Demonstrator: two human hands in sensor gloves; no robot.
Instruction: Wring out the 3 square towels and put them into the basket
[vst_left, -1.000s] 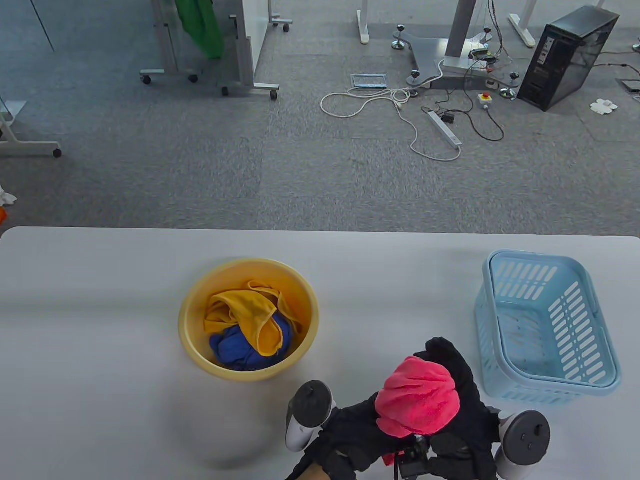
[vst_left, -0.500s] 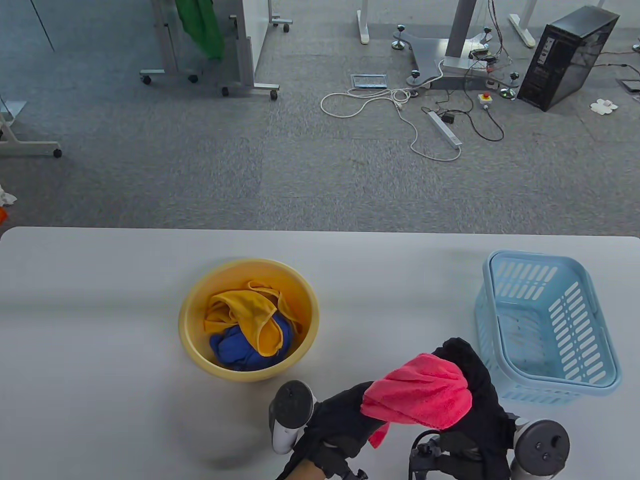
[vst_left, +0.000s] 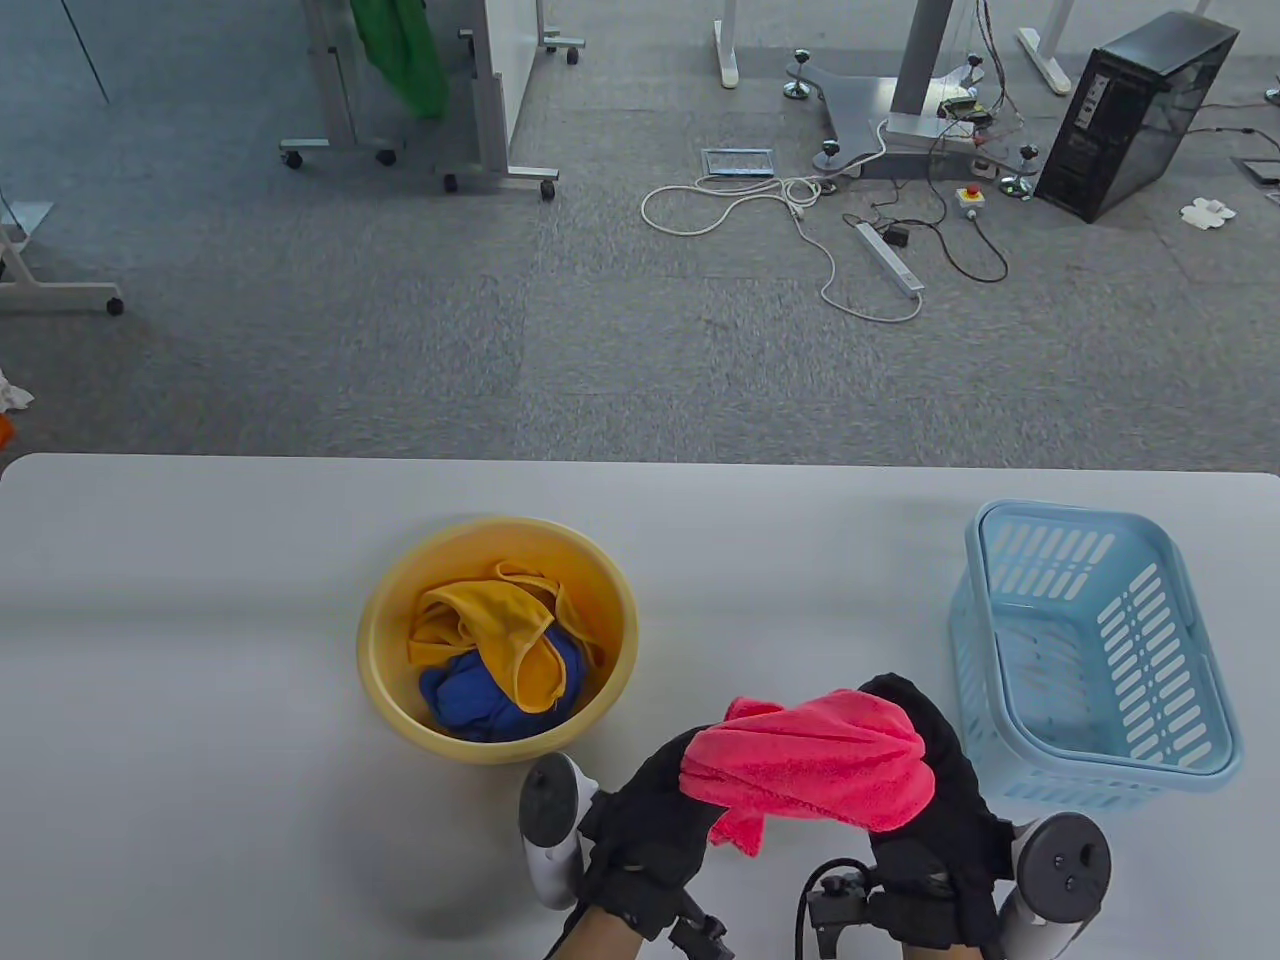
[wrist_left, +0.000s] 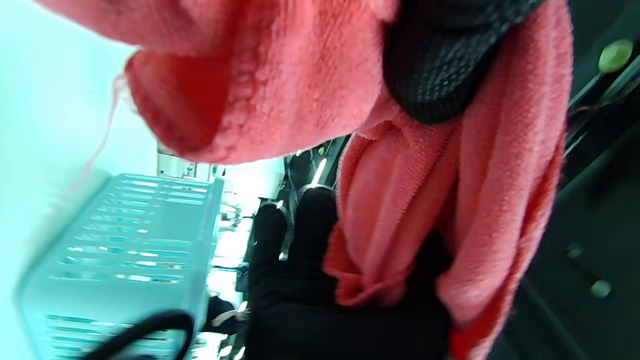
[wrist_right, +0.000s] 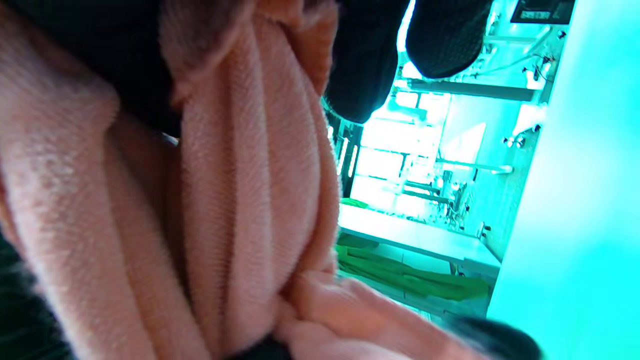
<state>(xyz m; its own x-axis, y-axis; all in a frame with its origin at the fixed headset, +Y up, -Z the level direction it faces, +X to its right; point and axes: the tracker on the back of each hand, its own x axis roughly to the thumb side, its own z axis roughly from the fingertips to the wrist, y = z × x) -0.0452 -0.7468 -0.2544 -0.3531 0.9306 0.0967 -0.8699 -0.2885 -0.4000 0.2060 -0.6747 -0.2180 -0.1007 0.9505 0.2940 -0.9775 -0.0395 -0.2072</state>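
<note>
A pink towel is stretched between both gloved hands above the table's front edge. My left hand grips its left end and my right hand grips its right end. Bunched pink folds fill the left wrist view, and the right wrist view shows the same towel close up under dark fingers. A yellow towel and a blue towel lie in the yellow basin. The light blue basket stands to the right with nothing visible inside.
The table's far edge runs across the middle of the table view. Beyond it lie carpet, cables, a computer tower and wheeled frames. The basket shows close by in the left wrist view.
The pink towel went from a bunched ball to a band stretched sideways. Both hands moved apart and slightly forward, and the left hand's tracker shifted left.
</note>
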